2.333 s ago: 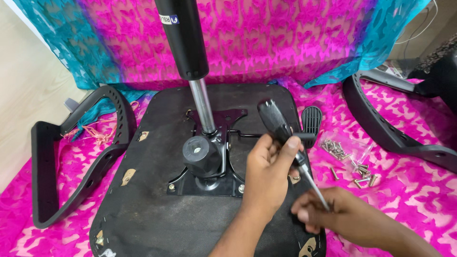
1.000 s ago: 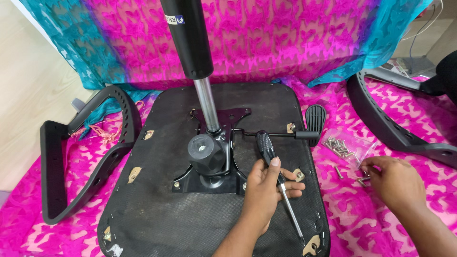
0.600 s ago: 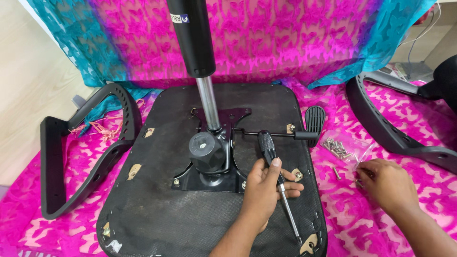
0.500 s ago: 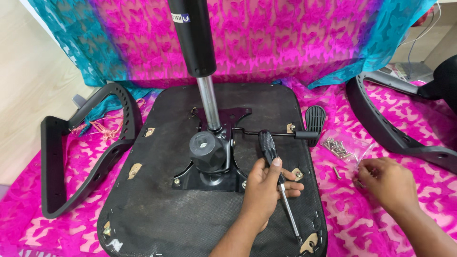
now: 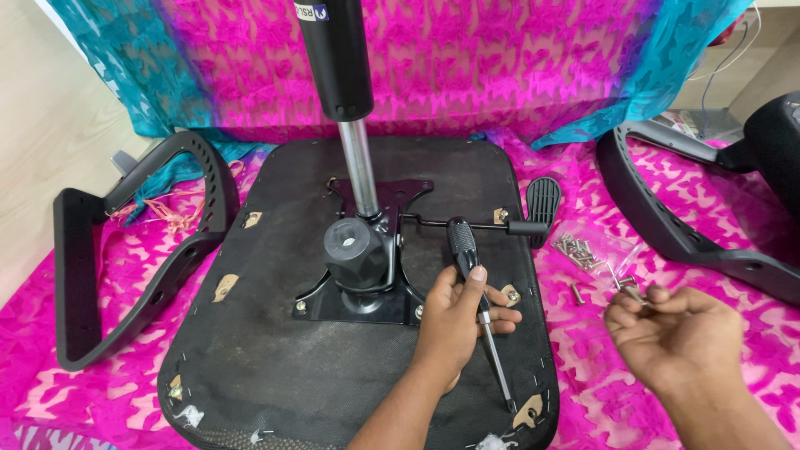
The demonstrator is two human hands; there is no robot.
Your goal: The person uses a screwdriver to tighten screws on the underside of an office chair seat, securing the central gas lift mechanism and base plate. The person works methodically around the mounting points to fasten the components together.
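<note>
Left hand [image 5: 454, 321] is wrapped around a screwdriver [image 5: 477, 304], thumb up along the black handle, fingers closed on the neck where handle meets shaft. Its long axis runs from the handle at upper left, near the seat mechanism, down and slightly right to the tip, which ends close to the front right edge of the seat base [image 5: 275, 367]. The tip points toward the person, not at any screw hole. The seat base lies upside down on pink cloth [image 5: 83, 400], with the black mounting plate [image 5: 358, 296] at its middle and the gas cylinder [image 5: 346, 92] rising from it, tilted slightly away. The lever [image 5: 500, 225] sticks out right of the plate and ends in a ribbed paddle. Right hand [image 5: 675, 333] is off the seat, over the cloth to the right, fingers curled in and pinched on small metal hardware, likely a screw [image 5: 635, 293]; the exact grip can't be told. Loose screws [image 5: 583, 254] and a clear bag lie just up-left of that hand, between it and the paddle. So the driver sits left of the right hand, the screws lie nearest the right hand, and the plate's corner holes lie just left of the left hand. One armrest [image 5: 125, 258] lies at far left, another [image 5: 683, 225] at far right.
</note>
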